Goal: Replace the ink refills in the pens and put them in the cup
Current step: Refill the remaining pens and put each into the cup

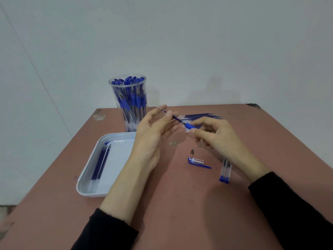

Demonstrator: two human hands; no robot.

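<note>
**A:** How far along?

**B:** Well on, going by the clear cup [128, 105] at the far edge, crammed with blue pens [133, 94]. Mid-swap now: right hand [210, 134] pinching a pen barrel [190, 125] by its blue grip, left hand [155, 127] pinching the refill [175, 117] half out of it. Going in or out, can't tell.

**A:** Left to do?

**B:** Metal tip [192, 151] and cap [197, 162] lying loose on the table, plus two waiting pens [224, 170] by the right wrist. Few refills in the tray [81, 184], spare stack [200, 115] behind the hands.

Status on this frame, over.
Left hand pinches refill, right hand grips pen barrel. Refill partway in barrel. Cap and metal tip lie on table. Nothing blocks cup.
</note>
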